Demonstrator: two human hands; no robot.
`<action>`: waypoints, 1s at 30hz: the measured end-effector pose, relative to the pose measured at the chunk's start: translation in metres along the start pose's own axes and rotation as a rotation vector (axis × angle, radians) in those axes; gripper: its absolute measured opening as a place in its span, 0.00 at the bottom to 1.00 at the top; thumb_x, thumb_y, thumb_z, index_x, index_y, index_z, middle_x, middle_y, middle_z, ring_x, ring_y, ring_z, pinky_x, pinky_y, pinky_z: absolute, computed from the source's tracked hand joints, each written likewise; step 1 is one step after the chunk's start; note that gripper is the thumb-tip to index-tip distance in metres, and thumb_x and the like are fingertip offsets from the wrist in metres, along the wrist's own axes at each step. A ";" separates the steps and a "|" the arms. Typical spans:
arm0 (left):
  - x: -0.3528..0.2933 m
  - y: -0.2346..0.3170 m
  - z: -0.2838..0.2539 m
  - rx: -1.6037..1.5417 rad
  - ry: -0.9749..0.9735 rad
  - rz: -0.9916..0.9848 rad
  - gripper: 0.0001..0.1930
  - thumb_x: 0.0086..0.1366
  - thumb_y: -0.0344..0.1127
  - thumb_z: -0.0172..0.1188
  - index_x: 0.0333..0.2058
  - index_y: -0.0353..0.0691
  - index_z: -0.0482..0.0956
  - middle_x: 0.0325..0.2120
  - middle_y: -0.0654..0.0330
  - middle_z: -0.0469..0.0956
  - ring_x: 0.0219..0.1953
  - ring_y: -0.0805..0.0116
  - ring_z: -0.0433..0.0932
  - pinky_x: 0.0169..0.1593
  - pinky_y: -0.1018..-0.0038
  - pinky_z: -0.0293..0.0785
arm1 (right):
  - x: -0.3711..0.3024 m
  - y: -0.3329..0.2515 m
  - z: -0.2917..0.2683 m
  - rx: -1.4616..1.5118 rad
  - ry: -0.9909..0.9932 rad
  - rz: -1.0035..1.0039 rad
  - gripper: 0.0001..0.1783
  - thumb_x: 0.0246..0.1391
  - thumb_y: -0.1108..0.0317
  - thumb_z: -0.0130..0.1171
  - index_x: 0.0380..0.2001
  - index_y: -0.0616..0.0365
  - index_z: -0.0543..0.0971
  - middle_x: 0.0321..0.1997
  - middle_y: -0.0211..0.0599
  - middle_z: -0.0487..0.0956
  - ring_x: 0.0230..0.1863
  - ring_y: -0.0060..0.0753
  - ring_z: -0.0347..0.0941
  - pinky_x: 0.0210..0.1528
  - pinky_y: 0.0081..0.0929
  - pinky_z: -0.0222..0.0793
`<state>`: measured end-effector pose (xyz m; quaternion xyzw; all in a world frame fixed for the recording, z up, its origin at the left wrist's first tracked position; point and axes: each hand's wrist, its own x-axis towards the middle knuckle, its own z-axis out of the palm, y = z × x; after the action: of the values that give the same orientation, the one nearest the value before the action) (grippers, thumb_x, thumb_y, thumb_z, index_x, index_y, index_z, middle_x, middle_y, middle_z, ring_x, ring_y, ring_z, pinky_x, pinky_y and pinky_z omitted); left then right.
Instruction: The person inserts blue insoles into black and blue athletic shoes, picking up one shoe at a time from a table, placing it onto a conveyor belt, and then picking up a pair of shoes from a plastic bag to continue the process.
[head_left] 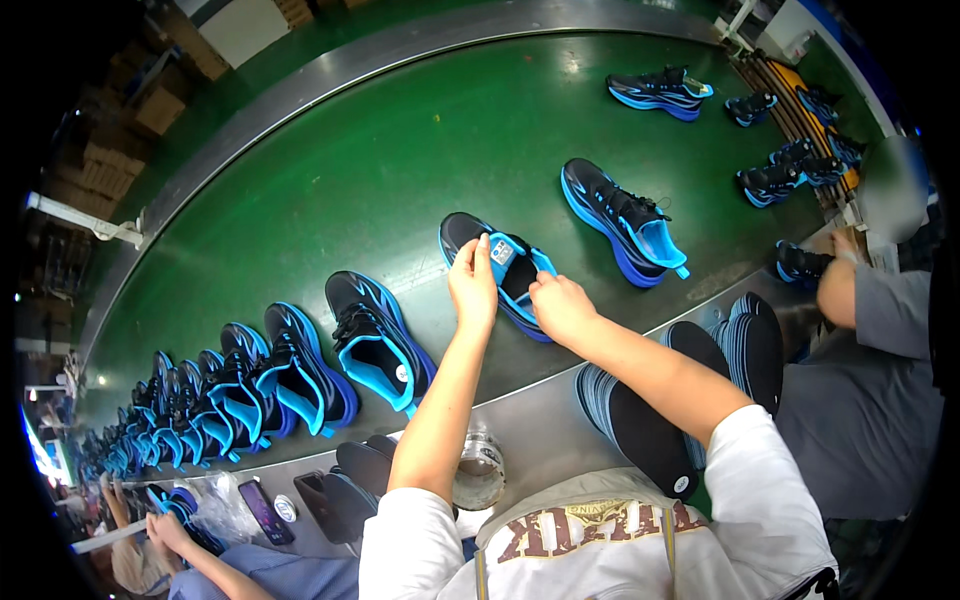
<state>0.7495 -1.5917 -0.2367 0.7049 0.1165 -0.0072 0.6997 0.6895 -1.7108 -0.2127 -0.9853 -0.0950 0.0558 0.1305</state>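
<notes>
A black and blue sneaker (460, 228) lies on the green conveyor belt in front of me, toe pointing away and to the left. My left hand (474, 287) pinches its light-blue tongue (503, 252), pulling the opening wide. On the other side, my right hand (562, 308) has its fingers closed on the collar near the heel. The dark inside of the shoe shows between my hands. A matching sneaker (620, 222) lies to the right, and another sneaker (378, 335) stands to the left, both apart from my hands.
A long row of sneakers (290, 365) runs left along the belt. Stacks of black insoles (655, 440) lie on the metal edge at right, near a seated co-worker (870, 350). A jar (480, 475) and phone (265, 510) sit at near left. More sneakers (660, 92) lie far right.
</notes>
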 end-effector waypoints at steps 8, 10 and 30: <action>-0.002 0.005 -0.009 0.074 -0.038 0.016 0.18 0.59 0.43 0.54 0.35 0.31 0.75 0.20 0.62 0.75 0.24 0.79 0.69 0.28 0.82 0.65 | -0.003 -0.012 -0.021 0.070 0.076 -0.026 0.14 0.45 0.60 0.53 0.28 0.62 0.73 0.37 0.49 0.70 0.33 0.48 0.71 0.36 0.42 0.69; -0.008 0.020 -0.010 0.119 -0.061 -0.014 0.19 0.58 0.45 0.55 0.36 0.30 0.75 0.20 0.61 0.75 0.23 0.79 0.70 0.29 0.81 0.66 | -0.011 -0.010 -0.041 -0.082 -0.057 0.022 0.20 0.39 0.56 0.58 0.32 0.59 0.76 0.35 0.50 0.71 0.33 0.47 0.71 0.39 0.41 0.69; 0.001 0.008 -0.020 0.107 -0.189 0.054 0.15 0.60 0.44 0.52 0.34 0.35 0.76 0.15 0.60 0.71 0.19 0.78 0.65 0.25 0.79 0.62 | 0.040 0.011 0.009 -0.309 -0.335 -0.386 0.09 0.47 0.70 0.44 0.30 0.63 0.71 0.31 0.43 0.73 0.35 0.41 0.72 0.37 0.34 0.70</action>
<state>0.7493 -1.5719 -0.2284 0.7402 0.0303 -0.0612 0.6689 0.7292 -1.7111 -0.2275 -0.9344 -0.3081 0.1766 -0.0303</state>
